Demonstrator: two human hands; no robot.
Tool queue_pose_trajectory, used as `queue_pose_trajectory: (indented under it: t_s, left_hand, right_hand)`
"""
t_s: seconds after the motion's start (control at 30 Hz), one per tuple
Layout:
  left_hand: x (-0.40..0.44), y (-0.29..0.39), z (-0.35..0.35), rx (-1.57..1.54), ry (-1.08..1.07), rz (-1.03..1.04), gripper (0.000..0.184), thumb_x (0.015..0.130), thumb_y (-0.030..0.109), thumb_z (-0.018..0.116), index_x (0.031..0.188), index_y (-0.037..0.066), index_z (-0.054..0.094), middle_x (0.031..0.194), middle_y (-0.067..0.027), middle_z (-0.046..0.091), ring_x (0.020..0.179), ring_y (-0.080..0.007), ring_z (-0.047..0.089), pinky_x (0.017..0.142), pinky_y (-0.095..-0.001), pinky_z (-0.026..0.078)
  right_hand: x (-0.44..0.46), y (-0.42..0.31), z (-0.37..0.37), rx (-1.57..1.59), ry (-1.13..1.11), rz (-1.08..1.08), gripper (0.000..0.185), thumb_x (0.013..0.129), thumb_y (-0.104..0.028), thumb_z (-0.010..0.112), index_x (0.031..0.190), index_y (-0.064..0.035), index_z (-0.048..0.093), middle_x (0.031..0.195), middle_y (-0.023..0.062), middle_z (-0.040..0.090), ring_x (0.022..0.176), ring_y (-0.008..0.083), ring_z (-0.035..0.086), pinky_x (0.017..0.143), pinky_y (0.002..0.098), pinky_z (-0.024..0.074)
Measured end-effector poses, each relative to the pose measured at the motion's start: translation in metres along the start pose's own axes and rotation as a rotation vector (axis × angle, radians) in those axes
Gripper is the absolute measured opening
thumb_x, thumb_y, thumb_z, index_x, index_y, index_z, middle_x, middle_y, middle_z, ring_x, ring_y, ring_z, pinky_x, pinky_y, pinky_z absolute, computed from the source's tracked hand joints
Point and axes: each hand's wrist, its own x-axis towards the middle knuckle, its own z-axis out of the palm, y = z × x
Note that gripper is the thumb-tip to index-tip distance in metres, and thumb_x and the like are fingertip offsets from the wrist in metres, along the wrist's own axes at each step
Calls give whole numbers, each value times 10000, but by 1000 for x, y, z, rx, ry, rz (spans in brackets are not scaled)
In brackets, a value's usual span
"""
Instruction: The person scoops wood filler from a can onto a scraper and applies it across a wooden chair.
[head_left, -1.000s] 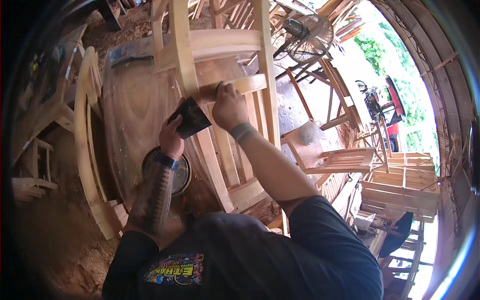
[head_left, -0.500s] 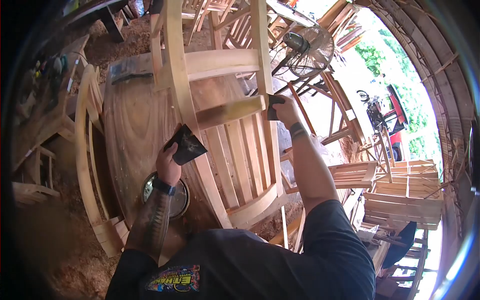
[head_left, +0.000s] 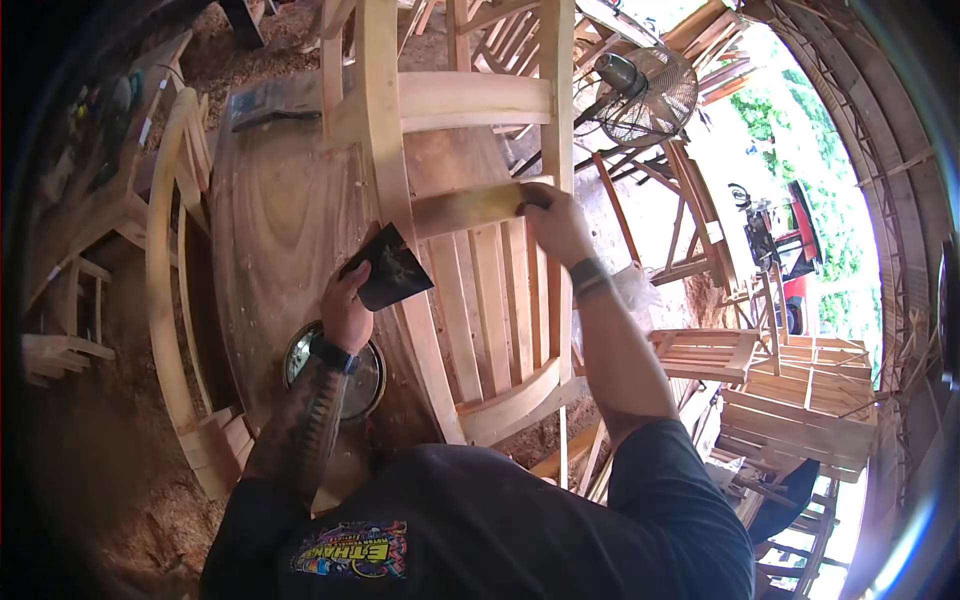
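Dark pad (head_left: 536, 197), gripped in right hand (head_left: 560, 228), has been shifted from outer post (head_left: 561, 100) to curved rail (head_left: 465, 207) of chair frame (head_left: 512, 401) over tabletop (head_left: 270, 220), so rail contact is resumed; dark sheet (head_left: 396, 272) is held in left hand (head_left: 347, 305).

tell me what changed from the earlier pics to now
The right hand, holding a dark pad, moved from the crosspiece's middle out to the right post, then back onto the crosspiece's right end. Nothing was visibly let go. The left hand still holds the dark sheet.
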Motion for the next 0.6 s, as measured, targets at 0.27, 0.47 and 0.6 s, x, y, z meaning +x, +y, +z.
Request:
queue_pose_trajectory:
  t_s: [0.27, 0.47, 0.6]
  left_hand:
    - [-5, 11, 1, 267, 19, 35, 415, 1060, 147, 535, 1396, -93, 575, 1426, -153, 624, 1226, -218, 653, 1068, -332, 490]
    - [-4, 8, -2, 236, 26, 60, 370, 1057, 179, 568, 1293, -100, 631, 1262, -153, 711, 1156, -240, 684, 1016, -361, 532]
    - [2, -1, -12, -29, 27, -12, 398, 1056, 168, 560, 1343, -106, 593, 1331, -167, 676, 1219, -251, 661, 1070, -351, 509]
  right_hand:
    - [-53, -106, 84, -349, -48, -186, 361, 883, -59, 509, 1193, -27, 691, 1130, 240, 695, 1054, 432, 666, 937, 504, 539]
    - [-59, -65, 42, -246, 52, -269, 355, 943, -97, 501, 1229, -59, 708, 1168, 253, 705, 1072, 446, 673, 961, 505, 536]
    - [-33, 2, -19, -163, 184, 149, 319, 930, -188, 595, 1199, -84, 732, 1115, 228, 742, 1059, 411, 709, 926, 469, 561]
